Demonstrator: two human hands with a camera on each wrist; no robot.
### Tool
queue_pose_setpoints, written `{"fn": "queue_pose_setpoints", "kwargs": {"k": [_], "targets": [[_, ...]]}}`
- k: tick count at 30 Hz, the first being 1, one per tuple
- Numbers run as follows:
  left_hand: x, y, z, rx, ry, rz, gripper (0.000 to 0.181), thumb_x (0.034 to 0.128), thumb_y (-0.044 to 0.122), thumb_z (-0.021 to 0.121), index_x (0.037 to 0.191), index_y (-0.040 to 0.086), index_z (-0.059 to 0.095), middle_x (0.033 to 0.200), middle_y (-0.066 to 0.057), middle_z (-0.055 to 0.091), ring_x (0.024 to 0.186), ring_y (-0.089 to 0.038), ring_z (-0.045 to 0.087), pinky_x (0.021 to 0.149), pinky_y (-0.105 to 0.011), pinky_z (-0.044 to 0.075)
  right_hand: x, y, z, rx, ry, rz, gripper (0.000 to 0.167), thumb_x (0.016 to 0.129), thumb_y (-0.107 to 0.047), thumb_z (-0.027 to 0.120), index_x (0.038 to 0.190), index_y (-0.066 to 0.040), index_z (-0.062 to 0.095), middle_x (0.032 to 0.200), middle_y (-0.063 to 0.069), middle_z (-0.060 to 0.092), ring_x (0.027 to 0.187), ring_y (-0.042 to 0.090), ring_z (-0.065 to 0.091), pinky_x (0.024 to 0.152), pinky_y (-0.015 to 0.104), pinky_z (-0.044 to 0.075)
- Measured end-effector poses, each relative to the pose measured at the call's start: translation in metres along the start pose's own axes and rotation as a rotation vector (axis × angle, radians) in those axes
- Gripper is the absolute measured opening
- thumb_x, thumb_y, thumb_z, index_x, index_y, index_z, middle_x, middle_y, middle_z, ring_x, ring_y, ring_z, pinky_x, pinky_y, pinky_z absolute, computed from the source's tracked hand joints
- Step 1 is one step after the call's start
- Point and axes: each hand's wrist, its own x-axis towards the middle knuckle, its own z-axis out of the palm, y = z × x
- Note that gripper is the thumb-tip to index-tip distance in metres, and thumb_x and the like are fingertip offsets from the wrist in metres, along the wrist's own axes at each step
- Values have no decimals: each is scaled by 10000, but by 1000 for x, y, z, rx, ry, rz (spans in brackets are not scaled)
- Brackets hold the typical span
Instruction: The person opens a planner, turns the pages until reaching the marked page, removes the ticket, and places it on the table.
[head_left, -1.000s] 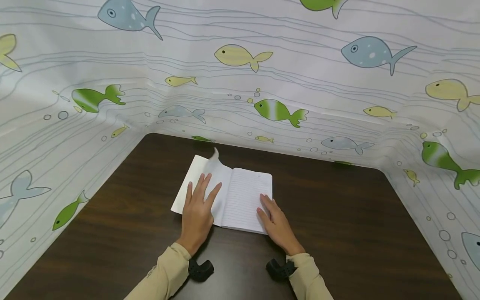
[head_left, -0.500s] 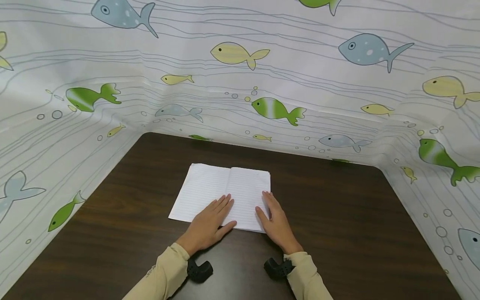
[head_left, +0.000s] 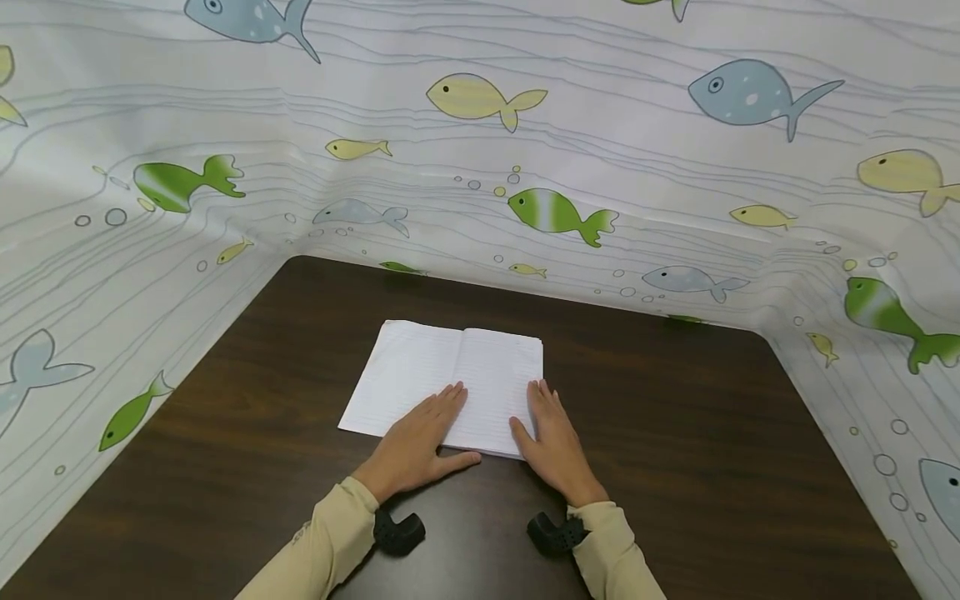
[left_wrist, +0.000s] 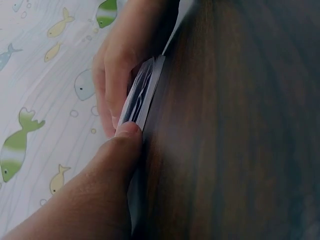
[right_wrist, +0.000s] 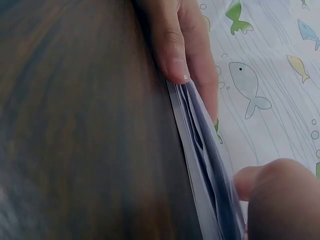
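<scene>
An open notebook with lined white pages lies flat on the dark table. My left hand rests across the lower middle of it, fingers straight and together, the thumb stretched out along the near edge. In the right wrist view, that thumb touches the edge of the page stack. My right hand lies at the notebook's right edge, its fingers extended on the page border and the thumb spread onto the page. The left wrist view shows slightly parted pages between the two hands.
The dark wood-grain table extends around the notebook. A white sheet printed with fish borders it at the back and both sides. A black wrist device sits at the left cuff, another black device at the right.
A second ago a page was lifting on the left side; it now lies flat. My left hand has moved right and down to the notebook's middle. The right hand has barely shifted.
</scene>
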Motion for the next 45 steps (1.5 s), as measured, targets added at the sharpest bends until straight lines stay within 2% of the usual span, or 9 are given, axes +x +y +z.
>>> {"fn": "queue_pose_setpoints", "kwargs": {"k": [9, 17, 23, 27, 30, 33, 36, 42, 45], "targets": [[2, 1, -8, -94, 5, -111, 1024, 926, 621, 687, 1626, 3, 266, 1617, -187, 398, 1470, -325, 427, 1194, -475, 371, 6, -2, 2, 15, -51, -77, 668, 1062, -347, 570, 1541, 84, 390, 1605, 219, 380, 1545, 308, 278, 1271, 551, 127], [1, 0, -6, -124, 89, -36, 853, 981, 310, 727, 1590, -84, 278, 1625, -233, 361, 1479, -361, 403, 1198, -495, 355, 6, -4, 4, 83, -63, -73, 642, 1078, -351, 538, 1559, 46, 387, 1621, 185, 372, 1542, 289, 293, 1276, 527, 126], [4, 2, -1, -107, 271, 4, 901, 1000, 253, 706, 1598, -119, 145, 1644, -307, 251, 1516, -381, 321, 1201, -487, 333, 4, -2, 4, 336, 29, 61, 600, 1154, -336, 301, 1596, 69, 263, 1664, 202, 273, 1558, 340, 215, 1259, 552, 160], [7, 3, -1, -71, 460, 58, 848, 977, 88, 664, 1605, -109, 130, 1644, -318, 235, 1512, -404, 318, 1240, -389, 253, 4, 0, 3, 371, 57, 95, 614, 1154, -306, 324, 1616, 66, 165, 1673, 189, 249, 1553, 299, 222, 1251, 543, 186], [9, 3, -3, 48, 618, 60, 833, 873, -123, 623, 1597, -101, 210, 1641, -322, 233, 1502, -444, 312, 1272, -402, 172, 3, 1, 3, 341, 39, 108, 649, 1138, -290, 404, 1629, 42, 137, 1682, 166, 236, 1560, 270, 208, 1258, 526, 185], [10, 2, -4, 234, 675, -7, 871, 778, -226, 620, 1580, -59, 323, 1644, -314, 236, 1511, -461, 286, 1269, -519, 176, 2, 1, 2, 318, 34, 115, 684, 1122, -299, 456, 1633, 32, 143, 1688, 155, 230, 1568, 275, 189, 1262, 531, 177], [10, 2, -3, 289, 593, -47, 788, 817, -173, 675, 1549, -26, 421, 1646, -266, 293, 1524, -412, 297, 1247, -569, 221, 0, 1, 2, 300, 39, 120, 709, 1108, -325, 491, 1635, 21, 167, 1682, 148, 257, 1567, 292, 201, 1259, 545, 181], [4, 3, 2, 122, 171, -1, 500, 1067, 188, 564, 1501, -51, 493, 1572, -182, 464, 1471, -316, 427, 1217, -475, 331, 0, 1, 2, 295, 43, 127, 703, 1098, -336, 513, 1638, -4, 210, 1684, 142, 264, 1563, 325, 215, 1251, 570, 191], [3, 4, 3, 106, 54, -15, 513, 1099, 264, 502, 1526, -20, 475, 1587, -152, 451, 1484, -296, 410, 1228, -452, 316, 1, 0, 2, 294, 56, 116, 692, 1098, -327, 514, 1633, 1, 225, 1686, 152, 256, 1561, 331, 222, 1248, 570, 203]]}}
